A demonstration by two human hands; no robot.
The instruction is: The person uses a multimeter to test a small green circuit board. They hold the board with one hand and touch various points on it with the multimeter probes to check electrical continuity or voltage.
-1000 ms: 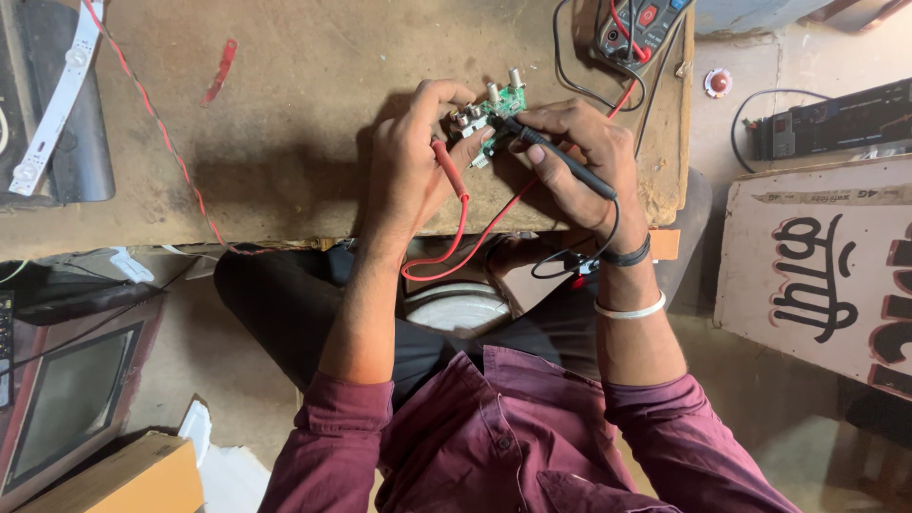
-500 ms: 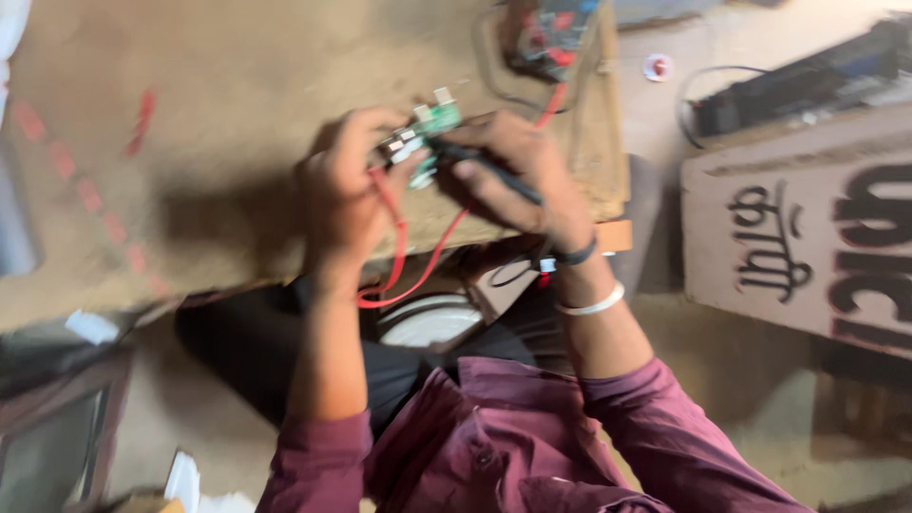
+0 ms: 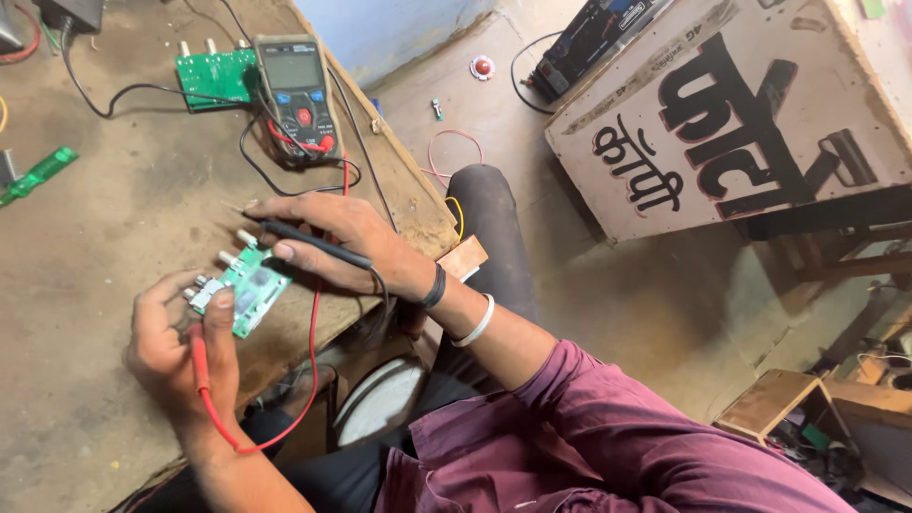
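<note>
Compared with a second ago, my view has swung round: the workbench (image 3: 114,237) now fills the left and the hands sit lower left instead of top centre. A second green board (image 3: 217,74) and the multimeter (image 3: 299,95) have come into sight at the top.

The small green circuit board (image 3: 249,290) lies tilted, its long axis running from lower right up to the left, connectors at the upper-left end.

My left hand (image 3: 176,347) grips its left end, also pinching the red probe (image 3: 198,356). My right hand (image 3: 342,237) hovers above, fingers closed round the black probe (image 3: 309,242), tip pointing left.
</note>
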